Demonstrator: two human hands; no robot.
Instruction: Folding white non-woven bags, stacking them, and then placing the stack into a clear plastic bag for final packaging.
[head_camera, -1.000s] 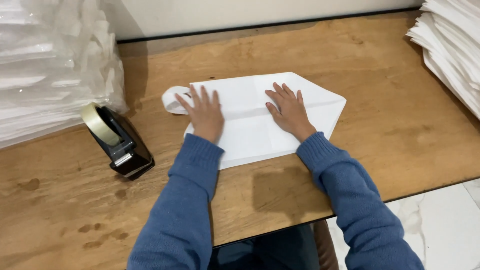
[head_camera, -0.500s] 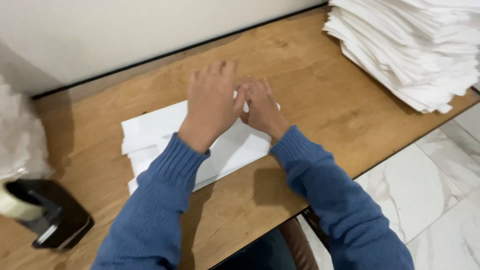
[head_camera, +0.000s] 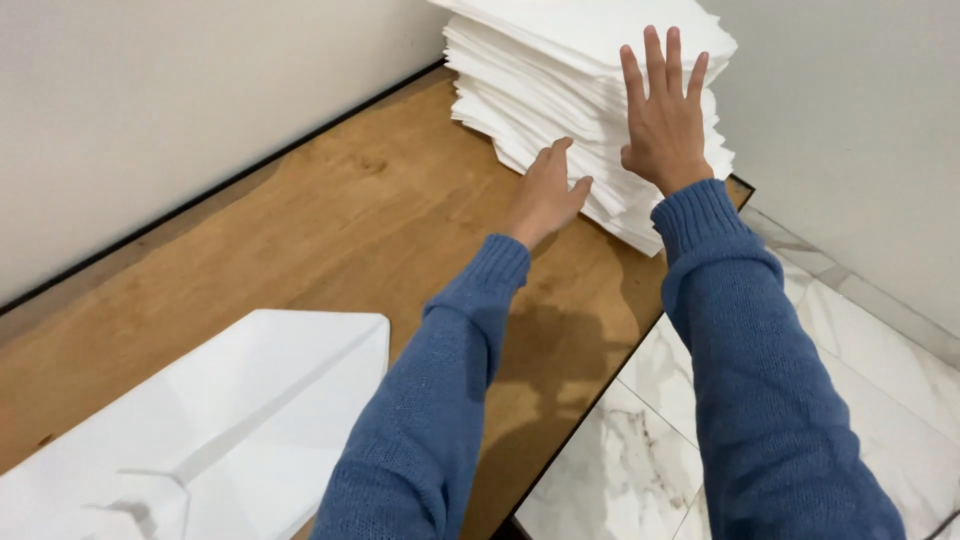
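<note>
A tall stack of white sheets (head_camera: 560, 70) stands at the far right corner of the wooden table (head_camera: 330, 210). My right hand (head_camera: 665, 115) is raised over the stack, fingers spread, palm towards the top sheets. My left hand (head_camera: 547, 190) reaches at the stack's lower front side with its fingers together against the sheet edges. Both arms wear blue knitted sleeves. A folded white paper bag (head_camera: 215, 430) lies flat at the near left of the table, away from both hands.
A pale wall runs along the table's back edge and another behind the stack. White marble floor tiles (head_camera: 850, 400) show beyond the table's right edge.
Both hands left the folded white bag and reached right to the stack of sheets. The view swung right, so the tape dispenser is out of sight.
</note>
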